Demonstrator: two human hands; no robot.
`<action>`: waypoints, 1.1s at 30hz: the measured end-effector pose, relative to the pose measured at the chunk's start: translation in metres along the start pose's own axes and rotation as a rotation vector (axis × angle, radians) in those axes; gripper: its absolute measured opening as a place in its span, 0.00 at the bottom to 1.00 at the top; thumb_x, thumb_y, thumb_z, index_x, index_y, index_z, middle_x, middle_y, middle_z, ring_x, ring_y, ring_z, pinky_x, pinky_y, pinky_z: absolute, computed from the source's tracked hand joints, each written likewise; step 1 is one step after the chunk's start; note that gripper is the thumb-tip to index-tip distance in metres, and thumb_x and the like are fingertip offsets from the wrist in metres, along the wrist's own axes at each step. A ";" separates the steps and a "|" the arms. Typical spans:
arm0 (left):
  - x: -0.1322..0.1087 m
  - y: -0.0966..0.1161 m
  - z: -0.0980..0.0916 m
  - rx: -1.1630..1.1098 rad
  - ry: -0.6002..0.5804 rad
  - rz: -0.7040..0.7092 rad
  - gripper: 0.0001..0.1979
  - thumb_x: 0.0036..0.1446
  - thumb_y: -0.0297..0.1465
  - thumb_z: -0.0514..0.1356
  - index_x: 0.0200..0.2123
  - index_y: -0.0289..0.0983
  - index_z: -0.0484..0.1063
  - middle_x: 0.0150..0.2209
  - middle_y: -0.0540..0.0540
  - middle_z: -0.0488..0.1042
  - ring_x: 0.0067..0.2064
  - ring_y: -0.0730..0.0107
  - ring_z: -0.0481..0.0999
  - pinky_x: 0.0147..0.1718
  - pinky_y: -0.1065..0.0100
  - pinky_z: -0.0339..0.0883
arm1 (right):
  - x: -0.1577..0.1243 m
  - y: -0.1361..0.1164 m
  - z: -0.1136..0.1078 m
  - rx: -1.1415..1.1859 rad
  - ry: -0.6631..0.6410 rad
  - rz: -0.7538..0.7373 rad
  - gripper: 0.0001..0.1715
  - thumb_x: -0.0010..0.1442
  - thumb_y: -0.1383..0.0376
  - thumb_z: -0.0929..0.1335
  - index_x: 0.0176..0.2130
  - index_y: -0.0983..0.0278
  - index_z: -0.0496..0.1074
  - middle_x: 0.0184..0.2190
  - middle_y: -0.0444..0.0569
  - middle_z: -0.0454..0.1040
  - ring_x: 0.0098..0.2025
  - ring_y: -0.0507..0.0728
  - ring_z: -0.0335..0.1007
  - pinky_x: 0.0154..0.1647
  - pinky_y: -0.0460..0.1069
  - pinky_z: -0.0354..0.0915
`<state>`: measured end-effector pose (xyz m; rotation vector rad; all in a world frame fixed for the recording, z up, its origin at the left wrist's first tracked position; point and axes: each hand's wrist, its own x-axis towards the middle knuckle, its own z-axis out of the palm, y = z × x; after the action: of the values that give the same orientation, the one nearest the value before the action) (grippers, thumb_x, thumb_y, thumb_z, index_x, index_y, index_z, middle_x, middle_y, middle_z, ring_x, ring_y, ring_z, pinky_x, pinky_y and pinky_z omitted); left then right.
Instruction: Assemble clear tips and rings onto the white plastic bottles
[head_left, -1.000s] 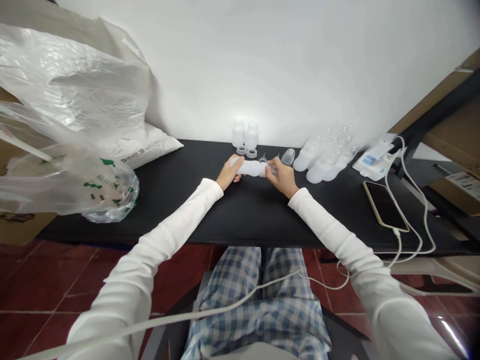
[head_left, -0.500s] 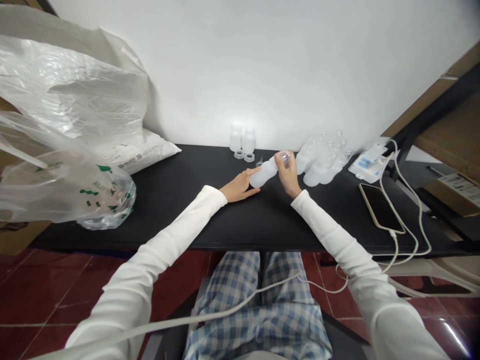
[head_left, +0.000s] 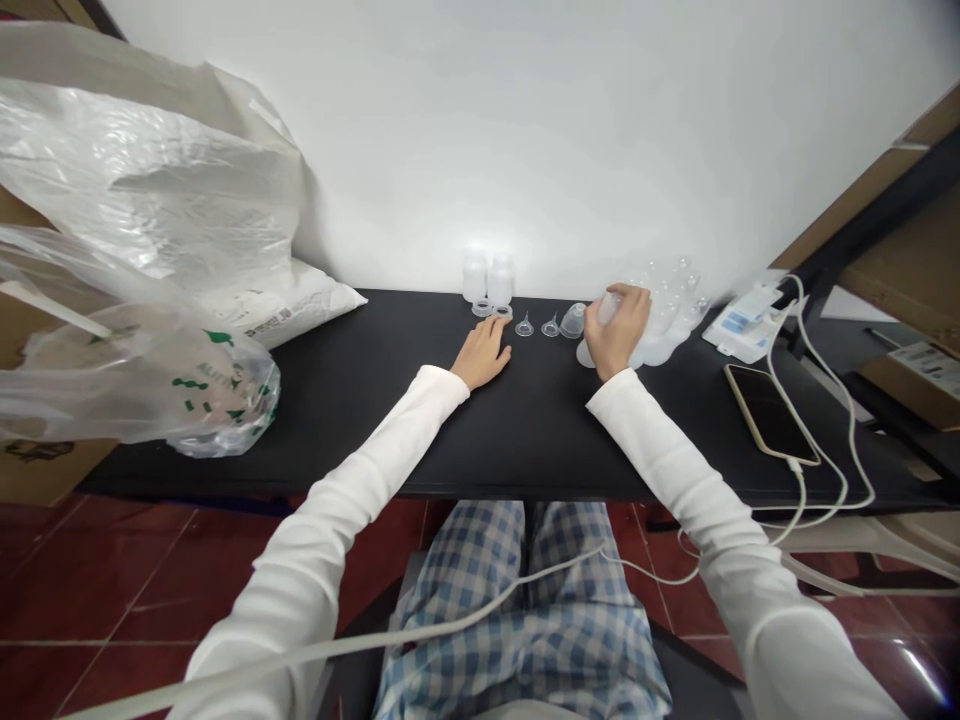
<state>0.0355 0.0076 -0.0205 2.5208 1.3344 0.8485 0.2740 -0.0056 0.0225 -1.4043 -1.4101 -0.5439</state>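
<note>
My left hand [head_left: 481, 352] lies on the black table with its fingers stretched out, holding nothing. Its fingertips are by two pale collar rings [head_left: 481, 309], which sit before two white bottles [head_left: 474, 278] standing at the wall. Two clear bottle teats [head_left: 524, 325] and a clear cap [head_left: 572, 321] make a row to the right of the rings. My right hand [head_left: 621, 330] is curled round a frosted baby bottle [head_left: 587, 354] at the left edge of a bottle cluster [head_left: 670, 318]. The hand hides much of this bottle.
White plastic bags [head_left: 150, 190] and a clear printed bag [head_left: 202, 390] bulge over the table's left side. On the right lie a phone [head_left: 769, 413] with its cable [head_left: 847, 440] and a white packet [head_left: 742, 325]. A cable [head_left: 420, 632] crosses my lap.
My right hand has moved right to the bottle cluster. The bottle held between my hands has left the middle; a second teat and a cap now show there. My left hand lies flatter.
</note>
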 end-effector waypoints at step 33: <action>0.010 0.005 -0.003 -0.999 0.227 -0.608 0.16 0.68 0.46 0.54 0.36 0.39 0.60 0.26 0.50 0.78 0.22 0.76 0.74 0.24 0.75 0.62 | -0.038 -0.029 0.035 -0.088 -0.725 -0.378 0.25 0.72 0.61 0.60 0.63 0.62 0.71 0.45 0.58 0.74 0.45 0.63 0.69 0.45 0.55 0.63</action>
<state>0.0412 0.0122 -0.0119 1.2127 1.1775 1.2381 0.2271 0.0012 -0.0139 -1.4818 -2.2848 -0.3394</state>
